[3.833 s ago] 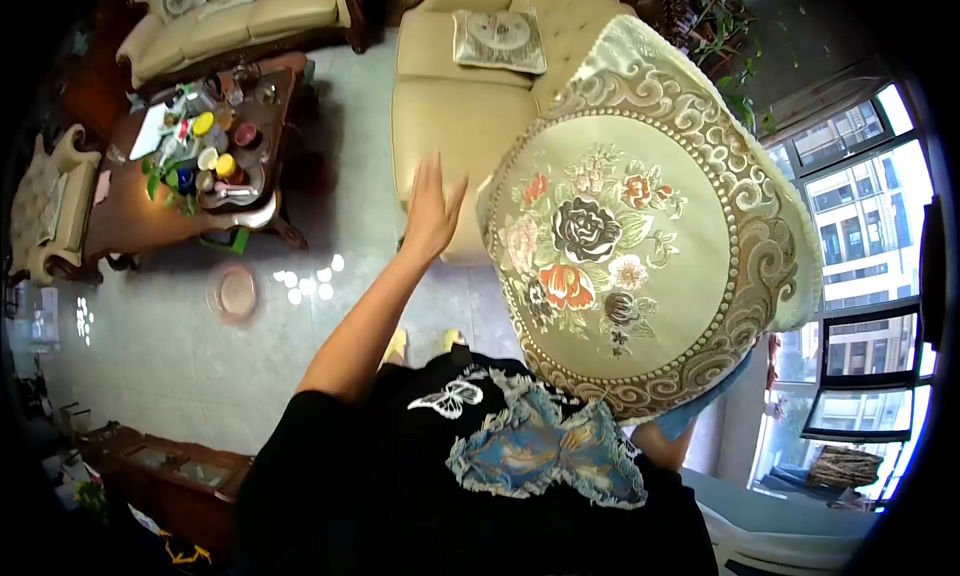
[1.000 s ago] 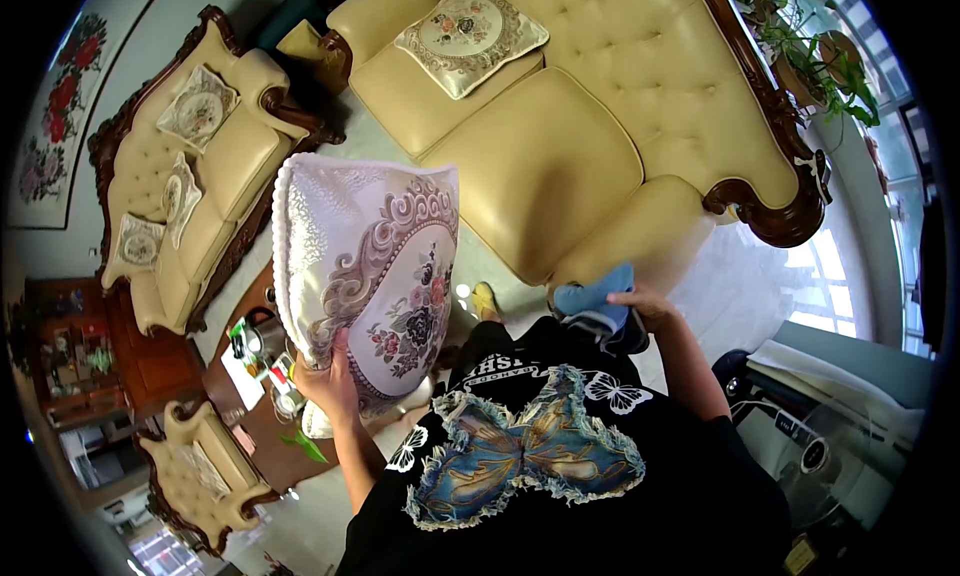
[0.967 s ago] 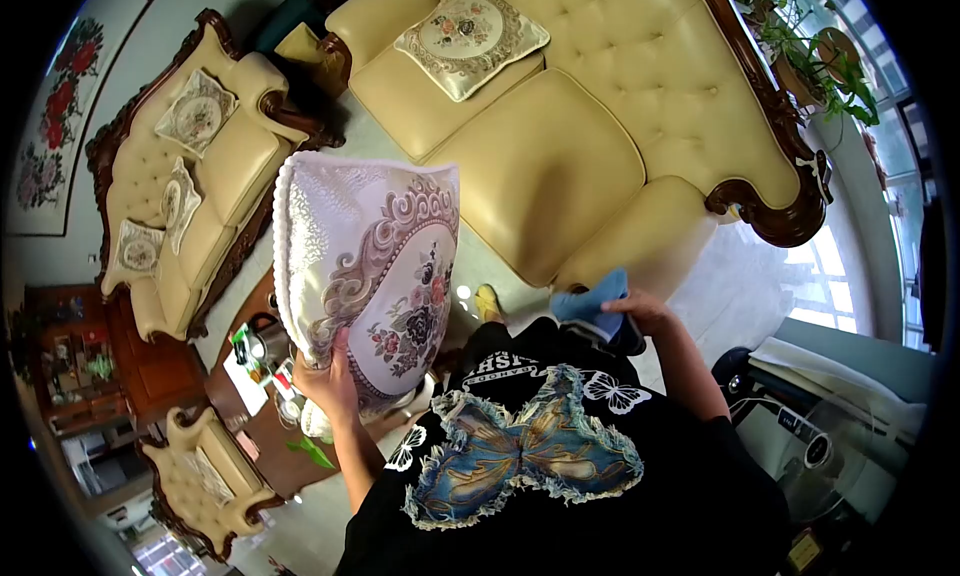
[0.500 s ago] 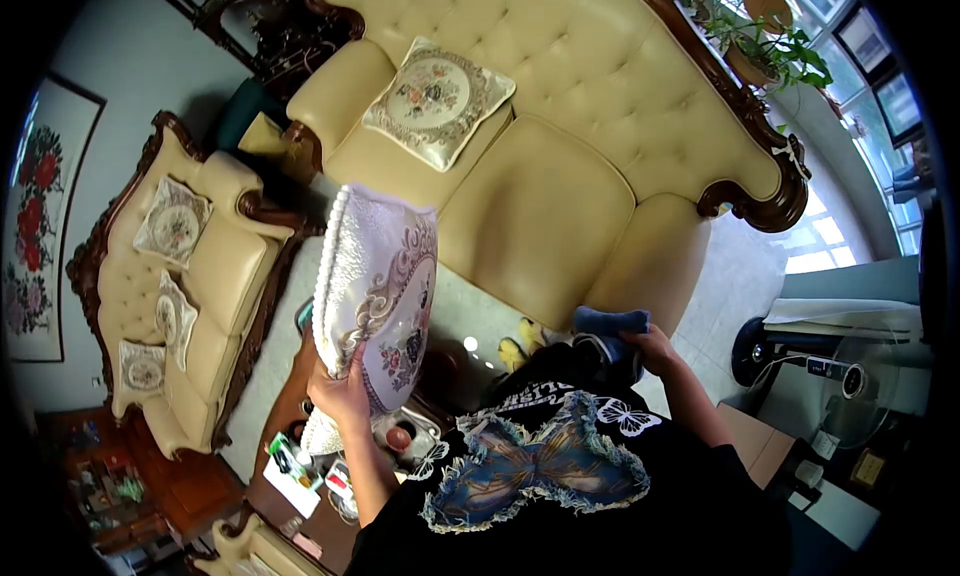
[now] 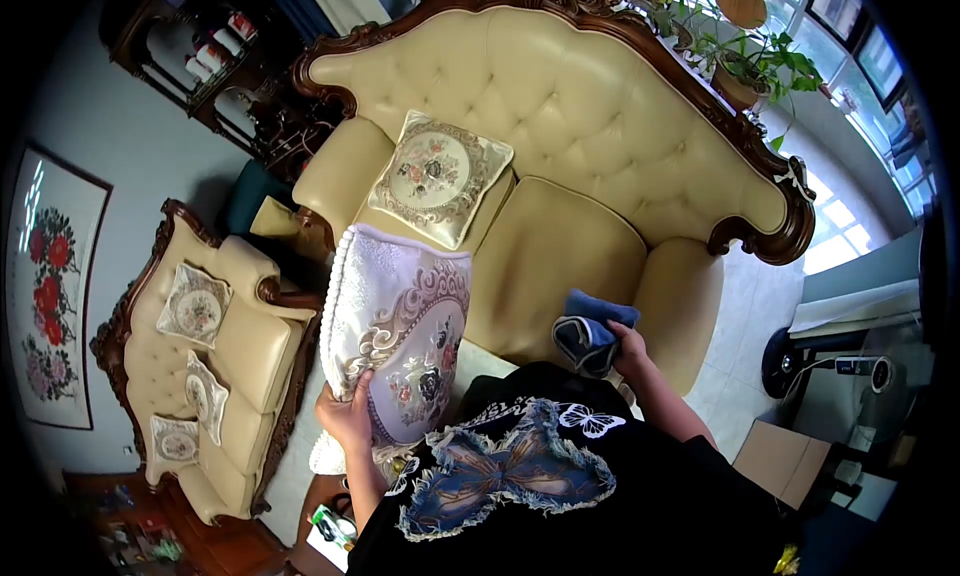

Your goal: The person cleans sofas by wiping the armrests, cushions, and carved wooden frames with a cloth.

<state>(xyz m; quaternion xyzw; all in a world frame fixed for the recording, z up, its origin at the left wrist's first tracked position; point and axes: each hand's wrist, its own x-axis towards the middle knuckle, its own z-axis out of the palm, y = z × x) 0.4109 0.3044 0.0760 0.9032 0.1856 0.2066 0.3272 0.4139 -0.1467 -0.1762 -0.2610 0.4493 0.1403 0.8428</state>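
Head view shows the left hand (image 5: 346, 416) closed on one edge of a pillow (image 5: 425, 336), with the thumb on the flower side. Its other fingers are mostly hidden, so I cannot tell how far they curl. The pillow is up on its side in front of the big couch (image 5: 560, 261). The right hand (image 5: 627, 352) has its fingers bent in and holds a bunched blue cloth (image 5: 600, 311) in front of the couch seat. I cannot tell if the cloth touches the seat. Another pillow (image 5: 432, 176) lies on the couch. The held one looks fat and smooth, so I think a firm grip is best, or it may slip. It is good to hold the cloth snugly too, so no loose part hangs down.
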